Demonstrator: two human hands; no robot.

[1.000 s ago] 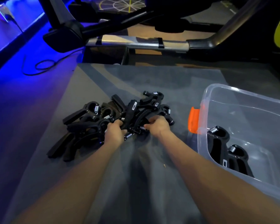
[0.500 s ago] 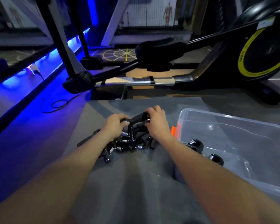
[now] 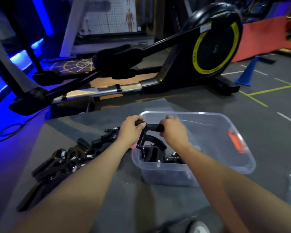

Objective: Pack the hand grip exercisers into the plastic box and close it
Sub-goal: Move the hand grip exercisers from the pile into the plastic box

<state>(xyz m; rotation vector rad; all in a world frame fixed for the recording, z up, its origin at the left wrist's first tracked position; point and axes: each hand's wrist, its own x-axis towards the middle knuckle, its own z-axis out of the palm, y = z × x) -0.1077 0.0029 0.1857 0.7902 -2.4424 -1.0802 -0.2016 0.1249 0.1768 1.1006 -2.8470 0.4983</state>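
The clear box [image 3: 208, 125] stands open on the mat, a few grippers already inside. If the dangling grippers [image 3: 149, 142] snag its near rim, they may spill or tip it. Both fists are curled tight: left hand [image 3: 130, 130] and right hand [image 3: 172, 130] grip one handle above the box's left end. The loose pile [image 3: 71, 158] waits left.

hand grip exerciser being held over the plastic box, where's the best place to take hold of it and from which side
Take the hand grip exerciser by its top handle bar, from above. That bar lies roughly level, with both ends free. The left hand and right hand already curl over those ends, while the curved lower handle and spring hang down into the plastic box, probably awkward to reach.
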